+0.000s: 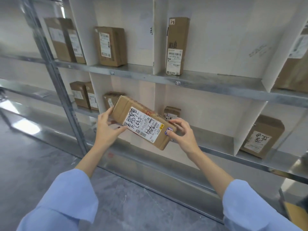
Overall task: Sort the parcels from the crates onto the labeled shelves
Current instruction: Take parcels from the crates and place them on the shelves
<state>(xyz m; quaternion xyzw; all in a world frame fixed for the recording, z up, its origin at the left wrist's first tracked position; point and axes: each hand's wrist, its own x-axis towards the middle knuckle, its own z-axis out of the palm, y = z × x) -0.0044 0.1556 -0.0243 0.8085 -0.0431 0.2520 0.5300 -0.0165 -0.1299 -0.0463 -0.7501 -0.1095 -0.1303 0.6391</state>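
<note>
The left hand [106,126] and right hand [180,131] grasp opposite ends of the cardboard parcel [141,121], held tilted near the lower shelf [216,148]; it appears stiff and light, best gripped by its short ends

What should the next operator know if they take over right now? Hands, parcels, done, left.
Left hand: grips the left end of the held parcel, label up.
Right hand: grips its right end.
The parcel is in the air, tilted, in front of the lower shelf; not yet set down.
Done: several parcels stand in the bays, such as the tall parcel above the 1-3 tag.
Left: read the label, shelve this one in its bay, then sort the rest.
</note>
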